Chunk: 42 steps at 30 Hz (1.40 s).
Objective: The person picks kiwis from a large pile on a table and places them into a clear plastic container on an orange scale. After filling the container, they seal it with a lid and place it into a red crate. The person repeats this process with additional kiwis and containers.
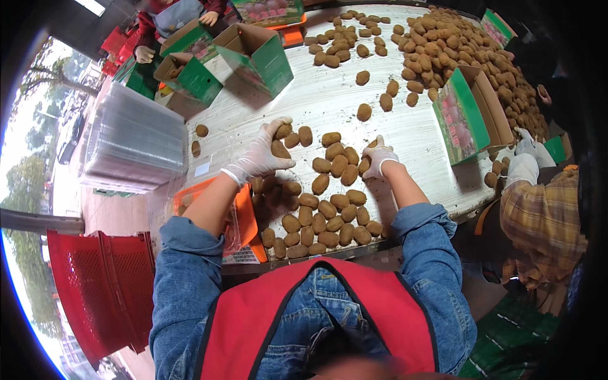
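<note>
Both my hands wear thin whitish gloves and rest over brown kiwifruit on a pale tabletop [316, 95]. My left hand [252, 158] curls its thumb and fingers around a kiwifruit [279, 150], with another kiwifruit [291, 140] close beside it. On the other side of the cluster, my right hand [382, 158] has its fingers bent around a kiwifruit [364, 166]; its fingertips partly cover another. Between the hands lies a loose group of kiwifruit [337, 166]. Nearer me, more kiwifruit [318, 223] sit close together along the table edge.
An orange scale [246, 215] stands under my left forearm. Left are stacked clear plastic trays [133, 142] and red crates [104, 285]. Green cartons [256, 60] stand at the far left, another carton [462, 120] at right. Behind it rises a kiwifruit heap [443, 44]. Co-workers stand far left and right.
</note>
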Motion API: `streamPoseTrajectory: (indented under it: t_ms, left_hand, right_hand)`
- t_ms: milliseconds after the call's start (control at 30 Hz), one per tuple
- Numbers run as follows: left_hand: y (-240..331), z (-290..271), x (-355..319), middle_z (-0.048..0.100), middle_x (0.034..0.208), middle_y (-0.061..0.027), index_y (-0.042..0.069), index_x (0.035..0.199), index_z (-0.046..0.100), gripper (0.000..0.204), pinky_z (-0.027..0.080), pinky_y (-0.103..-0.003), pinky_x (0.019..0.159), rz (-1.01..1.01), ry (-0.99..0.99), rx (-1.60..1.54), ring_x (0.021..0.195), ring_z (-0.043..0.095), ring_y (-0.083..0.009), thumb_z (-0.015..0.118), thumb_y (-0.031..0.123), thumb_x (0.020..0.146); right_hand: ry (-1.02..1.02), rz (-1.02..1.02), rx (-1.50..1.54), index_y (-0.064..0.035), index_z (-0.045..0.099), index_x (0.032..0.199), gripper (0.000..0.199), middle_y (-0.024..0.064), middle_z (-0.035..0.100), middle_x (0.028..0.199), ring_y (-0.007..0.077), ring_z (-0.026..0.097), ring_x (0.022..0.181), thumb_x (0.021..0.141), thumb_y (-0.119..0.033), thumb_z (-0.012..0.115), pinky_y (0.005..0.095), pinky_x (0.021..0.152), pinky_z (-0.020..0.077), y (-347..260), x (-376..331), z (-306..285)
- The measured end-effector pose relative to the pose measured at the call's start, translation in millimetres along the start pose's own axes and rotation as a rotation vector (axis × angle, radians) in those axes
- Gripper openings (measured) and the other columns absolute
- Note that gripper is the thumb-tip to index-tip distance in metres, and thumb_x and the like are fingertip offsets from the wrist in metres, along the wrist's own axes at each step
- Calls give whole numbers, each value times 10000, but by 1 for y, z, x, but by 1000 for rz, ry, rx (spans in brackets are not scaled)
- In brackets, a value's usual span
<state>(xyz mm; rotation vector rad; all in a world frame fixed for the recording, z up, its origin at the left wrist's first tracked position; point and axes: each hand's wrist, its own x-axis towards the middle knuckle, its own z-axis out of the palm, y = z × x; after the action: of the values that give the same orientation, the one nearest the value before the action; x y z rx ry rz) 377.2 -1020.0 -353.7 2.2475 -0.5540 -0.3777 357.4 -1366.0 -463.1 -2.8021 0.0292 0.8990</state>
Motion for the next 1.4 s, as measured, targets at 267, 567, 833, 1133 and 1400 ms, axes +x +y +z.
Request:
streamPoseTrajectory:
  t_ms: [267, 567, 833, 1133, 1400]
  left_hand:
    - [-12, -97, -202, 472, 1446, -120, 76, 1502, 392, 970, 377, -389, 1164, -2, 539, -146, 1378, 451, -237, 882, 69, 664]
    - [-99, -79, -324, 456, 1450, -194, 224, 1524, 417, 969, 387, -506, 1153, -239, 513, 316, 1368, 428, -421, 894, 250, 681]
    - [-135, -75, -338, 426, 1507, -236, 180, 1487, 506, 774, 373, -523, 1138, -315, 465, 439, 1369, 410, -448, 823, 375, 809]
    - [-199, -47, -364, 533, 1380, -211, 61, 1436, 536, 533, 445, -447, 1052, -165, 896, -98, 1217, 529, -374, 666, 105, 920]
    - [-228, -27, -364, 586, 1330, -132, 23, 1438, 511, 554, 451, -330, 1025, -255, 828, -204, 1194, 569, -227, 478, -98, 898]
  right_hand:
    - [391, -35, 536, -175, 664, 1146, 599, 198, 423, 1437, 410, 582, 1178, 615, -280, 919, 443, 1021, 522, 26, -14, 39]
    - [559, 44, 524, -98, 691, 1084, 387, 143, 615, 1175, 289, 641, 1025, 769, -260, 845, 373, 881, 538, -5, -37, 91]
    - [548, -41, 988, 5, 695, 1150, 434, 112, 718, 1032, 226, 672, 925, 862, -304, 797, 357, 839, 532, -15, -26, 146]
    - [639, -7, 893, 3, 707, 1188, 535, 137, 667, 1210, 257, 662, 1050, 788, -320, 854, 364, 942, 518, -68, -45, 131]
    - [726, -1033, 540, -134, 684, 1108, 466, 219, 475, 1468, 403, 600, 1204, 726, -344, 850, 419, 997, 513, -308, -121, 60]
